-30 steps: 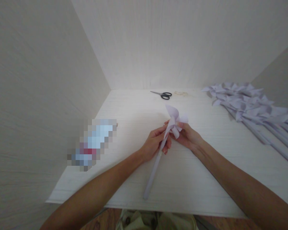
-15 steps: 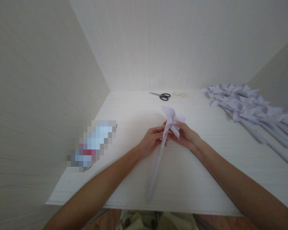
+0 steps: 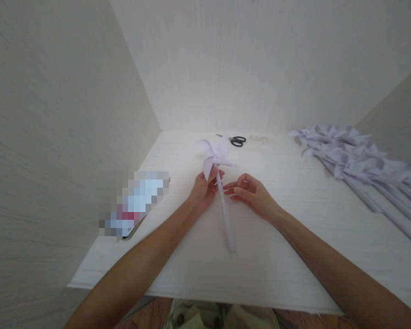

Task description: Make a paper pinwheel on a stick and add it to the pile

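Note:
A white paper pinwheel (image 3: pixel 213 156) on a rolled paper stick (image 3: pixel 225 214) is held over the middle of the white table (image 3: pixel 267 256). My left hand (image 3: pixel 203 189) grips the stick just under the pinwheel head, holding it up off the table. My right hand (image 3: pixel 248 193) hovers just right of the stick, fingers apart and curled, holding nothing and not touching the stick.
A pile of several finished paper pinwheels (image 3: pixel 356 157) lies along the right side. Black scissors (image 3: pixel 236 140) and a small heap of rubber bands (image 3: pixel 258 137) lie at the back. A blurred flat object (image 3: pixel 135 204) sits at the left edge. Walls enclose three sides.
My right hand has let go of the pinwheel head. My left hand has swung the pinwheel to the left and back, so the stick stands steeper.

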Available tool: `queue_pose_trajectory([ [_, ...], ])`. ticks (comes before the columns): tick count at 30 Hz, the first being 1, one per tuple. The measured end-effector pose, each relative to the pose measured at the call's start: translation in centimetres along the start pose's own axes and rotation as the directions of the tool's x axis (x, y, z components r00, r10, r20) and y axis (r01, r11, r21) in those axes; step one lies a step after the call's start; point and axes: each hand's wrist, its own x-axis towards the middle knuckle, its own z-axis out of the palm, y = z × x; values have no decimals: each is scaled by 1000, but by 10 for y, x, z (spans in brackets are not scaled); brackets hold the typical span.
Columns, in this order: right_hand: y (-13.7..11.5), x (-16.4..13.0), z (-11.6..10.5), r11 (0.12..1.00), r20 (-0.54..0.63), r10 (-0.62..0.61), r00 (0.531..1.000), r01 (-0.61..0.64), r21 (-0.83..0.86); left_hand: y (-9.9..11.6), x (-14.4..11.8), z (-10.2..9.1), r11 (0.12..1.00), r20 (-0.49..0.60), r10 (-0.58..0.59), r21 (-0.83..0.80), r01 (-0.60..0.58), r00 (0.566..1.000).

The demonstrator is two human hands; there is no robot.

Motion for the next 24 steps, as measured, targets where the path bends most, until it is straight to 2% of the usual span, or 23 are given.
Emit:
queue_pose_trajectory([
  [3,4,-6,11,970,45,-51,998,61,-237,3,4,-3,999,-60,38,-6,-38,998],
  [5,7,-9,13,919,56,-82,995,97,-382,4,5,-4,998,-83,64,1,-64,995],
  [8,12,-11,13,853,81,-96,992,124,-506,4,5,-3,996,-94,87,14,-86,992],
  [11,14,-11,11,827,113,-106,988,150,-541,3,4,-2,995,-97,98,27,-96,990],
  [14,14,-11,12,814,97,-141,985,171,-555,1,2,-1,994,-61,92,71,-88,994],
  [18,14,-9,12,809,15,-212,977,185,-558,-3,-1,-1,967,36,45,250,-53,998],
  [24,16,-7,10,802,-72,-276,959,188,-568,-7,-7,4,877,34,37,479,-49,999],
])
